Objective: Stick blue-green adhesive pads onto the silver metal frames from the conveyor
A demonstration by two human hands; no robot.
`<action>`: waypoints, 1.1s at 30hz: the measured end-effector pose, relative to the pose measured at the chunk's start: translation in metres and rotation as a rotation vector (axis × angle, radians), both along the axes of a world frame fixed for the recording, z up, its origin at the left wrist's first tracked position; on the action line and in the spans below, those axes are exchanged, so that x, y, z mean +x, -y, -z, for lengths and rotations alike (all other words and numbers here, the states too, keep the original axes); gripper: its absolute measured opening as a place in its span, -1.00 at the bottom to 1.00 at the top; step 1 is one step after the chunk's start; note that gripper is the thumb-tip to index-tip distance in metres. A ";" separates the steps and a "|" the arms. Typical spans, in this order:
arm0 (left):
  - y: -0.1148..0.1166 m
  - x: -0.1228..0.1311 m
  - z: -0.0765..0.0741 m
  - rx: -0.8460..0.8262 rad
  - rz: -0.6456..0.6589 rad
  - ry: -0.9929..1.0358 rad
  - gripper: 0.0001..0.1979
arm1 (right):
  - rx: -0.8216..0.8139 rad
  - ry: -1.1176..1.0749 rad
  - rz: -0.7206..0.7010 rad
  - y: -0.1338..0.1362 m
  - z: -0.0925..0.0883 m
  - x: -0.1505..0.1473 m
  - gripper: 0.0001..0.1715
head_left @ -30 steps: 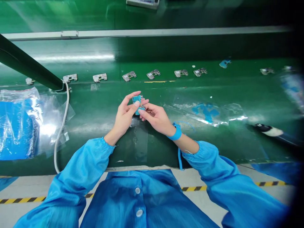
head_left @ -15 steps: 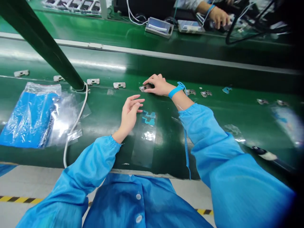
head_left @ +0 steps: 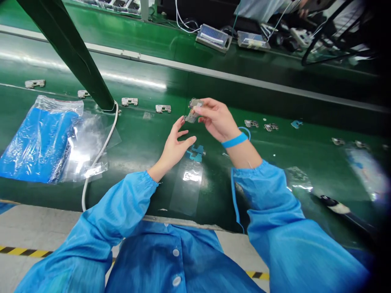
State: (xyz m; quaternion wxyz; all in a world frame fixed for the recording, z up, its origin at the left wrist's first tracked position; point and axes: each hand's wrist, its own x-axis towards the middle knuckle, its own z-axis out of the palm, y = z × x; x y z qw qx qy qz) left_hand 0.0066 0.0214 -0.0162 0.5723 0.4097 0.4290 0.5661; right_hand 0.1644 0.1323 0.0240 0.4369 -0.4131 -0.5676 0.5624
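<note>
Between the thumb and fingers of my right hand (head_left: 218,118) is a small silvery metal phone part (head_left: 193,110), tilted up above the green bench (head_left: 146,162). A blue wrist strap (head_left: 234,141) circles my right wrist. My left hand (head_left: 175,146) has its fingers apart, with the fingertips close to the lower end of that part; whether they touch it I cannot tell. Just right of my left thumb lie blue cut film pieces (head_left: 196,153) on a clear plastic sheet (head_left: 187,191).
Similar metal parts (head_left: 130,101) lie in a row along the bench. On the left are a bag of blue sheets (head_left: 39,142), a white cable (head_left: 102,150) and a slanted green post (head_left: 76,61). A black-and-white tool (head_left: 339,205) lies at right. Another person's sleeve (head_left: 259,8) shows at the back.
My right hand has lifted the metal part off the bench and turned it up. My left hand has moved up and right towards it, fingers spreading. The view has shifted slightly.
</note>
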 end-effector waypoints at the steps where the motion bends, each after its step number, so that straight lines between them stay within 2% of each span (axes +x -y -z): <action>1: 0.001 0.002 0.000 0.040 0.037 0.031 -0.15 | -0.087 -0.077 -0.004 0.016 0.001 -0.003 -0.50; 4: 0.004 0.009 0.001 0.164 0.077 0.117 -0.37 | -0.287 -0.223 -0.043 0.055 0.006 -0.007 -0.49; 6: 0.006 0.011 0.000 0.190 0.072 0.154 -0.44 | -0.310 -0.210 -0.070 0.072 0.010 0.000 -0.48; 7: 0.007 0.011 -0.001 0.177 0.060 0.175 -0.46 | -0.267 -0.153 -0.067 0.079 0.013 0.006 -0.46; 9: 0.007 0.009 -0.003 0.109 0.024 0.227 -0.50 | -0.062 0.083 0.000 0.091 0.021 0.024 -0.41; 11: 0.006 0.005 -0.006 0.025 -0.009 0.271 -0.52 | 0.224 0.431 0.056 0.103 0.031 0.045 -0.42; 13: 0.004 0.001 -0.009 -0.051 -0.012 0.305 -0.52 | 0.445 0.753 0.004 0.115 0.043 0.063 -0.44; 16: 0.001 -0.003 -0.009 -0.136 0.005 0.318 -0.54 | 0.584 1.000 -0.097 0.128 0.061 0.076 -0.42; 19: -0.001 -0.005 -0.008 -0.174 0.039 0.284 -0.65 | 0.646 1.013 -0.076 0.131 0.072 0.076 -0.49; 23: -0.005 -0.010 -0.012 -0.158 0.076 0.217 -0.75 | 0.709 0.907 -0.047 0.127 0.075 0.073 -0.63; 28: -0.007 -0.019 -0.020 -0.069 0.126 0.120 -0.70 | 0.789 0.873 0.004 0.128 0.070 0.071 -0.86; 33: -0.003 -0.023 -0.031 -0.006 0.111 0.049 -0.65 | 0.847 0.924 0.055 0.132 0.062 0.067 -0.82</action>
